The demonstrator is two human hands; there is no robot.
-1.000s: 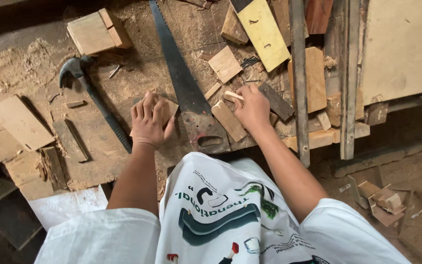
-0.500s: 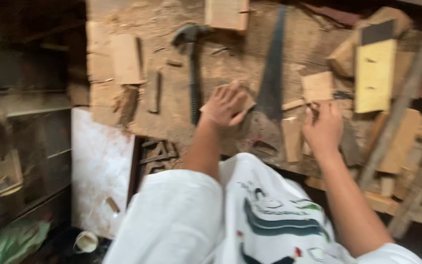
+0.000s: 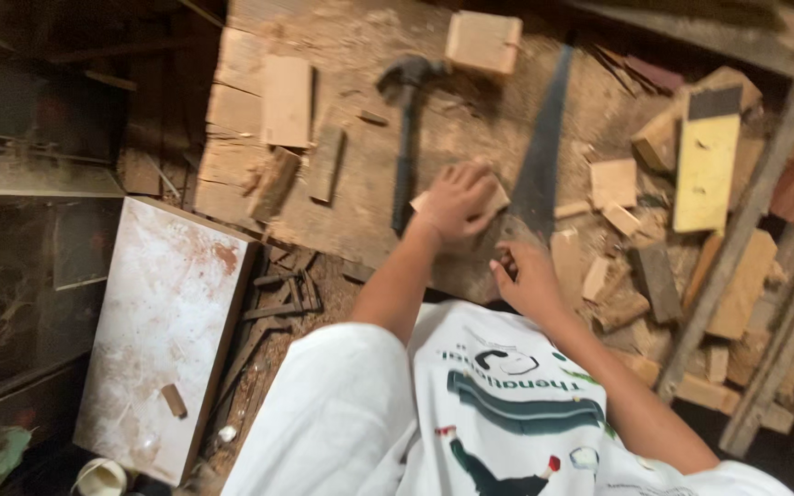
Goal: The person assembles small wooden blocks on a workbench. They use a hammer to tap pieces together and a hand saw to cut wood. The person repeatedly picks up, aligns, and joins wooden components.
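The bench [image 3: 360, 211], a rough wooden top covered with sawdust, now fills the middle and far part of the view, because the head has turned to the left since a second ago; a pale stained board [image 3: 163, 331] at the near left has come into view.

The handsaw [image 3: 539, 156] lies as before, its blade running from the far right toward the person. The hammer [image 3: 406, 138] also has not moved and lies just left of the left hand.

The left hand [image 3: 457, 202] stays pressed flat on a small wooden block [image 3: 496, 195], its grip closed over the block and holding it against the bench, as in the earlier pictures. The right hand [image 3: 527, 276] has come back from the scraps at the right and is now near the body, touching the handle end of the saw. Its fingers are curled, but I cannot tell if they really grip the handle.

My judgement is that the block is held ready and the right hand goes to the saw.
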